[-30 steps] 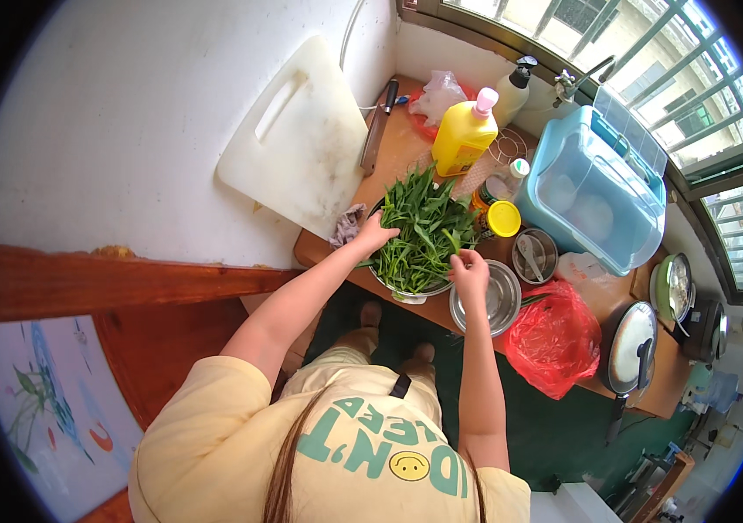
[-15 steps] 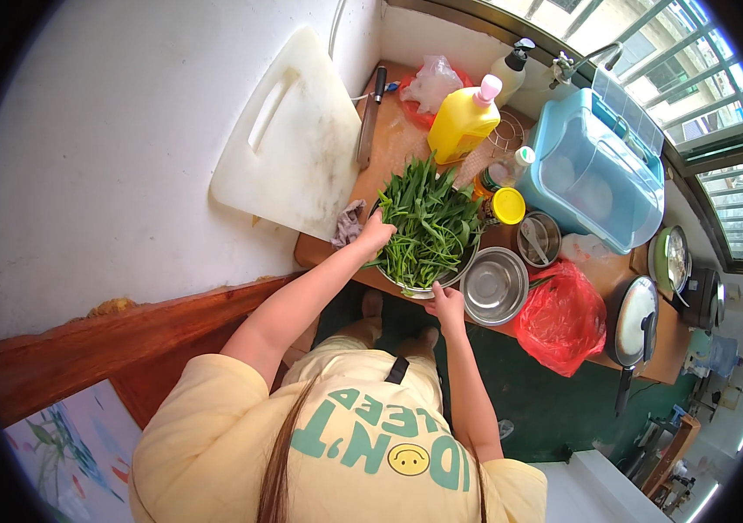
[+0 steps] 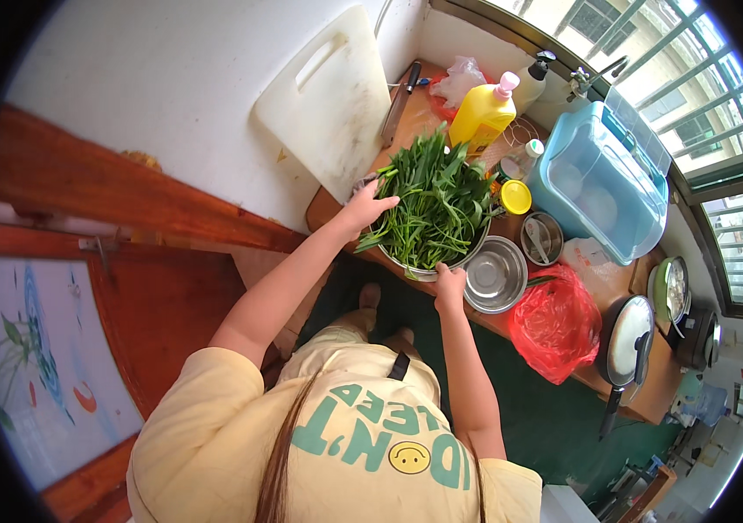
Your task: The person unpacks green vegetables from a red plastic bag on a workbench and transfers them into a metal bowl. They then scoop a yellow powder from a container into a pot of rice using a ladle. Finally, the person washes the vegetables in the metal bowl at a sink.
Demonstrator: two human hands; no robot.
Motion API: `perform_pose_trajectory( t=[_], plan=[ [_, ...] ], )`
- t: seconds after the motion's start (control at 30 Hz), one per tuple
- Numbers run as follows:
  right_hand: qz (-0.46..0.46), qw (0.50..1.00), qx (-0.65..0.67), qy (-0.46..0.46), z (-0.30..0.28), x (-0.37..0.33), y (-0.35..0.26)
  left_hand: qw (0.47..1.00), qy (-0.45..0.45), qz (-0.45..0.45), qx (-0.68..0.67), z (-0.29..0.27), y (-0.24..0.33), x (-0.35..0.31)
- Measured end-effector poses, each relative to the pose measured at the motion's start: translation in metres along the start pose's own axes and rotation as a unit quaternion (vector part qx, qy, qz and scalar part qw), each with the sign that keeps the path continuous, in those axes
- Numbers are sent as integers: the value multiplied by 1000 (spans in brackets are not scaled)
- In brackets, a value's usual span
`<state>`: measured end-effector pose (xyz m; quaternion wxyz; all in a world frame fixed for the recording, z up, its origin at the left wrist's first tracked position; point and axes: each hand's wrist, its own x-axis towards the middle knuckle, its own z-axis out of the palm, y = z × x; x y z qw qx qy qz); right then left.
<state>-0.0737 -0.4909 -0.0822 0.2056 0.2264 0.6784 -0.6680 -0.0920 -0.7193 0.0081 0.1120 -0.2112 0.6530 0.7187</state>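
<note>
A round metal basin (image 3: 415,273) piled high with long leafy greens (image 3: 432,205) is at the counter's front edge, before me. My left hand (image 3: 369,212) holds its left side, thumb stretched toward the leaves and the other fingers mostly hidden. At the near rim, my right hand (image 3: 451,286) grips the basin with closed fingers. An unfilled steel bowl (image 3: 495,275) stands just right of that hand. Whether the basin rests on the counter or is slightly raised, I cannot tell.
A white cutting board (image 3: 328,105) leans on the left wall, beside a knife (image 3: 406,91). Behind the greens stand a yellow bottle (image 3: 483,118) and jars. Rightward are a red plastic bag (image 3: 554,327), a light-blue lidded box (image 3: 598,183) and a lidded frying pan (image 3: 628,340).
My view has turned, bringing more of the red-brown door into sight at left. Both hands stay on the basin; the left hand's thumb now sticks out more over the greens.
</note>
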Motion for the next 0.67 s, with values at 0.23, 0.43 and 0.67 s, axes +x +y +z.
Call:
perform_pose_trajectory(
  t=[0.23, 0.43, 0.67],
  plan=[
    [13, 991, 16, -135, -29, -62, -36, 949, 225, 194, 103, -8, -3, -133],
    [26, 973, -36, -225, -55, -100, -9, 905, 371, 180, 102, -53, -86, -254],
    [81, 944, -130, -291, -52, -137, 48, 594, 633, -141, 475, -251, -235, -402]
  ],
)
